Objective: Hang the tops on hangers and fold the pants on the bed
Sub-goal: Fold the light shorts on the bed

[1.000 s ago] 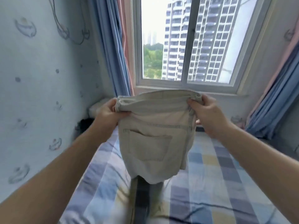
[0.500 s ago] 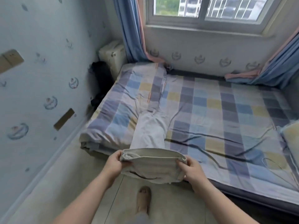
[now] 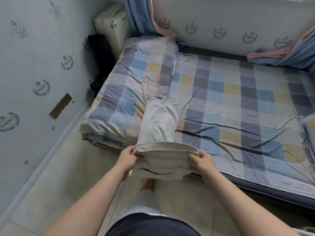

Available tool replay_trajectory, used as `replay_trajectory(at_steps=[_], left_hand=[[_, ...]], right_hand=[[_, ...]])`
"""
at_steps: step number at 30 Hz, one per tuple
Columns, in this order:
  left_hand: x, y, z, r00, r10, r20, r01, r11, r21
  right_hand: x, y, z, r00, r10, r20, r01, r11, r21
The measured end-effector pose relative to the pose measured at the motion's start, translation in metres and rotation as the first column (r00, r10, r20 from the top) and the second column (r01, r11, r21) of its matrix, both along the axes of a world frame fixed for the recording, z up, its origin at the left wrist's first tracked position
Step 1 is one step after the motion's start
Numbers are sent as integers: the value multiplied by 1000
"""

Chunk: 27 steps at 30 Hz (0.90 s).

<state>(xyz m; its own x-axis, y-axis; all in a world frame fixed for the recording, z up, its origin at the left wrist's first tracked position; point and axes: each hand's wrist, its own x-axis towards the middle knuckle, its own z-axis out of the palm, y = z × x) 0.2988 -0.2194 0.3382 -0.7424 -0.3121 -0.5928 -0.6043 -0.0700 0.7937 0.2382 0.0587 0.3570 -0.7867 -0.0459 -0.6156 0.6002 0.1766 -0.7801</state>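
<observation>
Head view: the left hand (image 3: 128,156) and right hand (image 3: 202,161) each pinch an end of the pants (image 3: 161,126) waistband, held just off the bed (image 3: 221,103) edge; the legs lie on the checked cover, bare floor (image 3: 68,167) at the left.

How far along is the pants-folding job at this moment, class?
Done: the pants lie stretched out, legs on the bed. In hand: the left hand and right hand grip the waistband ends off the bed's edge. Left: the crosswise folds; no tops or hangers show.
</observation>
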Motion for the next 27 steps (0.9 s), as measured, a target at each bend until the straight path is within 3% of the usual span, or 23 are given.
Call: replay_trajectory(at_steps=[12, 27], left_hand=[[-277, -77, -46, 996, -71, 57, 73, 996, -51], [-536, -117, -281, 988, -156, 7, 153, 959, -238]], right_hand=[[-261, -86, -35, 995, -94, -41, 99, 980, 170], [-524, -143, -285, 986, -100, -135, 141, 929, 343]])
